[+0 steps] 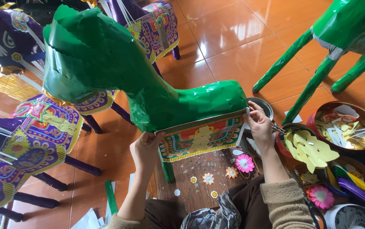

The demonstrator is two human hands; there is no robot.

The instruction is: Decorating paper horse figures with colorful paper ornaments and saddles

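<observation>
A big green paper horse [157, 85] stands on a small wooden board [199, 178] in front of me. Against its flank lies a patterned paper saddle sheet [201, 138] in red, green and yellow. My left hand [145, 148] pinches the sheet's left edge under the horse's chest. At the rump end, my right hand [258, 123] presses the sheet's upper right corner with the fingertips.
Purple paper horses [34, 140] with patterned saddles crowd the left. Another green horse [339, 38] stands at the upper right. Round tins hold yellow paper cut-outs [309, 148] and scraps [343, 127]. Paper flowers [244, 163] lie on the board, with scissors [314, 212] beside my right arm.
</observation>
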